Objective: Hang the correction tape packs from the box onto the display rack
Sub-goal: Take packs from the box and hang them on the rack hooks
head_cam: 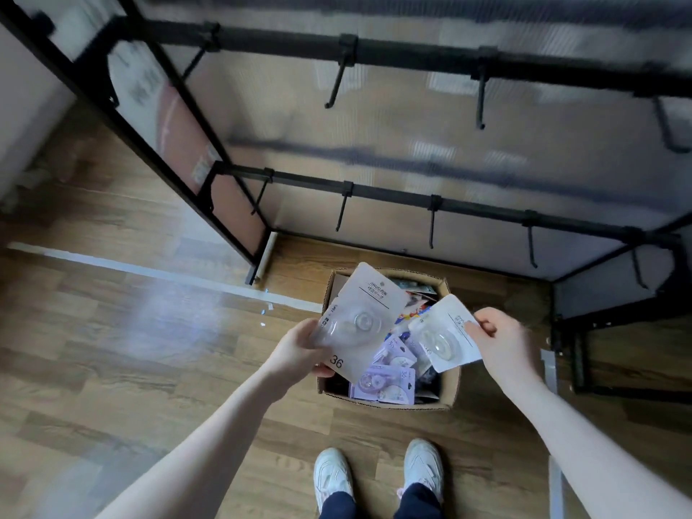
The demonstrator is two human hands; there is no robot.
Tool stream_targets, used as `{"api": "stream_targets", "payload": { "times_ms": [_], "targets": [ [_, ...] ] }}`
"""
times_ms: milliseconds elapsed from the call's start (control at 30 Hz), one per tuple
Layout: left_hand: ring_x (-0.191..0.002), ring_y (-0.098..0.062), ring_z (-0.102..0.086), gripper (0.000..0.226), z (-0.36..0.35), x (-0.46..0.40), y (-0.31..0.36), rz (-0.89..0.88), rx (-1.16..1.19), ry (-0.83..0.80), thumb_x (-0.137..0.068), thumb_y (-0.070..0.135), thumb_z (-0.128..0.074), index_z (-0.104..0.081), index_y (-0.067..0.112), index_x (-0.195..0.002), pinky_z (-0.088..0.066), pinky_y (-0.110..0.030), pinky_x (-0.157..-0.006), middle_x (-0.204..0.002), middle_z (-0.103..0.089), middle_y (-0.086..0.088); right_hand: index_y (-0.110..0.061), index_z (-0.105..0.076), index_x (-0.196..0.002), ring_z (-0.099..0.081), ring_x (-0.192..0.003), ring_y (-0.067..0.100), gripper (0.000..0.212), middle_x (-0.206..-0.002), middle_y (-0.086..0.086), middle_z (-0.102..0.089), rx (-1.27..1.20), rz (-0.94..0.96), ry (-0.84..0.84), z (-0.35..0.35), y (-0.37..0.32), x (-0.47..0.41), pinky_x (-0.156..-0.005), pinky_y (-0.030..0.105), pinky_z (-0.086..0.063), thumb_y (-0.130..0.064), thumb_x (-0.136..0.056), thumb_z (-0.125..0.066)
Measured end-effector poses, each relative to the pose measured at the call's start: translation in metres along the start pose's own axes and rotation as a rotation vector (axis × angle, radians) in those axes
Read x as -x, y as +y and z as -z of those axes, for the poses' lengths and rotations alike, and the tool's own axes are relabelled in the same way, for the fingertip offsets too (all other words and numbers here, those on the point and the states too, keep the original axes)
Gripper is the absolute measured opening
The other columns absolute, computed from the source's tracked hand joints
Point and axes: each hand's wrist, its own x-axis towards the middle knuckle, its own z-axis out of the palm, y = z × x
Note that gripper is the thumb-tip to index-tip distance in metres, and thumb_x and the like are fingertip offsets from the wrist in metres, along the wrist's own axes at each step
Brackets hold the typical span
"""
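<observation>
An open cardboard box (pixel 447 395) stands on the floor below the rack, with several purple and white correction tape packs (pixel 384 382) inside. My left hand (pixel 299 348) grips the lower left edge of a white pack (pixel 361 320) marked 36, held above the box. My right hand (pixel 500 339) pinches the top corner of a second white pack (pixel 442 337) over the box's right side. The black display rack (pixel 412 50) stands behind, its two bars carrying several bare hooks (pixel 480 95).
The rack's left upright (pixel 179 151) and right base frame (pixel 584 324) flank the box. A strip of pale tape (pixel 149 271) crosses the wooden floor at left. My white shoes (pixel 378 477) stand just behind the box.
</observation>
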Motion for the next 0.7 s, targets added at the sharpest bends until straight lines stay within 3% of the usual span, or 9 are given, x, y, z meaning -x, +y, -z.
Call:
{"api": "stream_targets", "payload": {
  "times_ms": [167, 267, 400, 567, 700],
  "targets": [
    [-0.075, -0.013, -0.067, 0.023, 0.018, 0.054, 0.049, -0.116, 0.119, -0.005, -0.082, -0.007, -0.058, -0.056, 0.007, -0.101, -0.058, -0.035, -0.068, -0.089, -0.066, -0.006, -0.023, -0.056, -0.074, -0.052, -0.064, 0.022, 0.014, -0.068, -0.004, -0.059, 0.011, 0.104, 0.089, 0.056, -0.071, 0.024, -0.055, 0.031, -0.04, -0.018, -0.086, -0.059],
    [-0.076, -0.014, -0.066, 0.038, 0.032, 0.088, 0.085, -0.178, 0.182, -0.004, -0.066, 0.007, -0.061, -0.054, 0.003, -0.103, -0.058, -0.032, -0.064, -0.093, -0.064, -0.011, -0.019, -0.059, -0.081, -0.053, -0.069, 0.021, 0.006, -0.074, -0.003, -0.06, 0.045, 0.166, 0.151, 0.09, -0.115, 0.044, -0.056, 0.029, -0.036, -0.018, -0.087, -0.061],
    [-0.074, -0.015, -0.065, 0.04, 0.05, 0.124, 0.134, -0.274, 0.213, -0.014, -0.061, 0.011, -0.06, -0.055, 0.005, -0.101, -0.056, -0.032, -0.061, -0.093, -0.064, -0.014, -0.019, -0.06, -0.085, -0.058, -0.073, 0.019, 0.005, -0.082, -0.003, -0.065, 0.043, 0.242, 0.203, 0.131, -0.166, 0.069, -0.061, 0.032, -0.047, -0.023, -0.089, -0.059],
    [-0.075, -0.02, -0.067, 0.043, 0.065, 0.157, 0.194, -0.407, 0.235, -0.034, -0.062, 0.011, -0.06, -0.055, 0.007, -0.104, -0.056, -0.033, -0.059, -0.094, -0.065, -0.015, -0.02, -0.059, -0.088, -0.051, -0.064, 0.012, 0.007, -0.079, -0.006, -0.059, 0.117, 0.317, 0.287, 0.178, -0.219, 0.092, -0.049, 0.023, -0.036, -0.026, -0.091, -0.056],
    [-0.075, -0.021, -0.066, 0.043, 0.068, 0.178, 0.232, -0.494, 0.231, -0.053, -0.062, 0.013, -0.061, -0.054, 0.008, -0.104, -0.058, -0.035, -0.061, -0.093, -0.064, -0.014, -0.023, -0.053, -0.076, -0.048, -0.059, 0.009, 0.013, -0.072, -0.007, -0.057, 0.109, 0.356, 0.345, 0.212, -0.249, 0.107, -0.051, 0.026, -0.037, -0.025, -0.089, -0.057]
  ]
}}
